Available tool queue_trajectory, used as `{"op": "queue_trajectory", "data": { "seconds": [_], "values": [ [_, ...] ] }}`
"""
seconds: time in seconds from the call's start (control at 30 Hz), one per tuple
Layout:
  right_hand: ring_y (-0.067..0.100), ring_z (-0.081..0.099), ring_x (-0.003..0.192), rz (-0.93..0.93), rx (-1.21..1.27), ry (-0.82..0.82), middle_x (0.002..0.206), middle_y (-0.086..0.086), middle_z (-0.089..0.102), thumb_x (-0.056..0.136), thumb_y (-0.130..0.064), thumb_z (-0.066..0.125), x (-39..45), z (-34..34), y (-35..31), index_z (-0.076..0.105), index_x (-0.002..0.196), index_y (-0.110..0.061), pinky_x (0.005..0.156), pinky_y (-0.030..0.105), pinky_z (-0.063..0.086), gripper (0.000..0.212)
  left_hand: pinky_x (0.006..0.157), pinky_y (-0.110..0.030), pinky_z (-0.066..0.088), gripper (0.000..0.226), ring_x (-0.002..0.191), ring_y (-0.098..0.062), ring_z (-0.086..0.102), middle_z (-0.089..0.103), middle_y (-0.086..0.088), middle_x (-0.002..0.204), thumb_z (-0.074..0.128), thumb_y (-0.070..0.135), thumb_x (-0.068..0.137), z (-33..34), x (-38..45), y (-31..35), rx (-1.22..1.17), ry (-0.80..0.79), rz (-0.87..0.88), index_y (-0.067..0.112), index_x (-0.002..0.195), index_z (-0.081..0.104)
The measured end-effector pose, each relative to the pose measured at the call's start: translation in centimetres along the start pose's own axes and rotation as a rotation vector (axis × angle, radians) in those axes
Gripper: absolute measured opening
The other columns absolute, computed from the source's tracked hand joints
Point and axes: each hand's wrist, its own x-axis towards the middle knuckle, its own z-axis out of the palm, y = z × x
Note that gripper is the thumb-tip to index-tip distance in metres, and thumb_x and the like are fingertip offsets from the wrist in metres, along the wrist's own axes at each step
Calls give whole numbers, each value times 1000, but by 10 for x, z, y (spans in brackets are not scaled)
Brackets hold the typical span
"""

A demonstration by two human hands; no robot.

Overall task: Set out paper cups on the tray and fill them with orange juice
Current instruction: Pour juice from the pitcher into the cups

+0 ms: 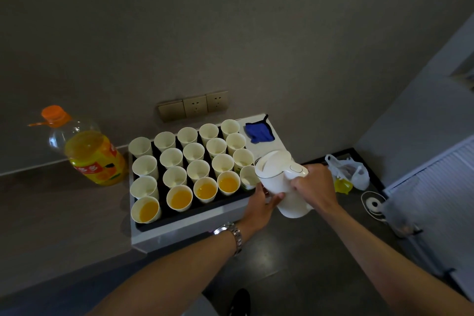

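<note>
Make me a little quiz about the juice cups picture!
1. How many paper cups on the tray already hold orange juice?
2. True or false: the right hand grips the white jug's handle.
3. What lies behind the tray's right end? A) blue cloth B) spoon C) plate

Key: 1. Four, all in the front row. 2. True; the left hand supports the jug's body. 3. A.

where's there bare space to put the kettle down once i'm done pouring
Free: the dark counter between the juice bottle and the tray, and the dark surface in front of the tray, under the kettle. Crowded: the tray is packed with cups; right of the kettle lie plastic bags and a coiled cord.
</note>
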Motion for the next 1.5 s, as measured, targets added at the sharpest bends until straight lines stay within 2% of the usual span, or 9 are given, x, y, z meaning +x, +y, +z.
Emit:
{"op": "queue_trajectory", "data": {
  "seconds": [0.1,0.3,0.5,0.63,0.77,0.97,1.23,1.37,1.5],
  "values": [
    [17,63,75,22,-28,-19,77,-1,66,72,-19,76,0,-2,-4,66,77,-13,50,18,36,12,103,-18,45,65,127,-5,50,51,13,140,65,43,98,3,0,-2,-15,-21,-37,29,151,30],
    [11,58,68,8,-90,-40,68,-7,58,77,-18,74,0,-6,-11,61,71,-16,49,20,35,15,116,-41,43,64,134,-15,53,54,3,148,62,49,98,12,-4,-7,-36,-28,-81,26,149,33],
    [16,63,71,41,-104,-64,71,-1,64,72,-22,71,3,-3,-12,62,72,-15,52,24,43,12,103,-18,47,58,123,1,55,56,14,139,58,44,102,10,-7,-9,-46,-95,-84,27,151,32],
    [19,63,69,45,-118,-69,69,2,63,72,-21,69,2,-3,-15,61,68,-14,53,26,44,12,109,-26,46,60,124,-1,54,54,12,142,56,50,102,9,-8,-9,-41,-118,-86,29,152,32],
    [17,60,66,47,-135,-73,68,1,62,74,-19,69,1,-4,-20,59,67,-14,51,25,37,13,87,-6,48,56,115,8,55,54,16,136,55,45,104,8,-10,-8,-57,-120,-90,29,152,31],
    [15,59,65,40,-152,-74,67,2,63,73,-20,67,1,-4,-22,62,68,-14,53,26,42,9,104,-23,45,52,121,-2,54,53,15,138,54,48,103,8,-12,-6,-64,-143,-108,36,148,31],
    [17,59,62,56,-144,-70,65,3,63,74,-18,66,0,-5,-25,63,68,-11,52,26,42,10,92,-9,45,50,116,7,54,55,18,136,53,49,103,7,-12,-4,-50,-147,-97,35,147,35],
    [19,60,63,49,-138,-74,64,3,62,73,-18,67,0,-6,-24,60,67,-11,51,26,40,11,106,-24,46,55,118,6,54,55,16,138,55,53,101,9,-10,-6,-51,-130,-109,35,148,35],
    [18,63,68,36,-132,-72,67,-1,63,76,-23,70,-3,-8,-19,62,70,-16,53,25,42,12,103,-18,46,61,124,4,54,55,17,141,59,52,98,12,-11,-5,-55,-87,-77,32,151,35]
  ]
}}
